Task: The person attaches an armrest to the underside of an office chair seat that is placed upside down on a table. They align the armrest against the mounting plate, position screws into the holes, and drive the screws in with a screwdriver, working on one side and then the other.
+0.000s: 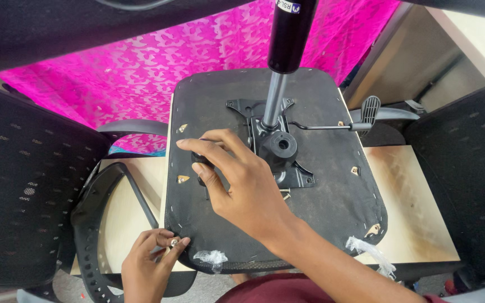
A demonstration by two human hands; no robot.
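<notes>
Head view: an upturned black chair seat (321,191) lies flat on a pale wooden tabletop (416,213), underside facing up. A black metal mechanism plate (279,151) is fixed at the seat's centre, with a gas cylinder (284,50) rising from it and a lever with a paddle handle (366,115) extending to the right. The right hand (242,185) rests on the seat just left of the plate, fingers curled around a small black knob (200,163); the grip is partly closed on it. The left hand (150,261) is at the seat's near left edge, fingertips pinched closed on a small metal fastener (173,242). A detached black armrest (105,224) lies on the tabletop beside the left hand. Pink patterned cloth (141,73) lies behind the seat.
</notes>
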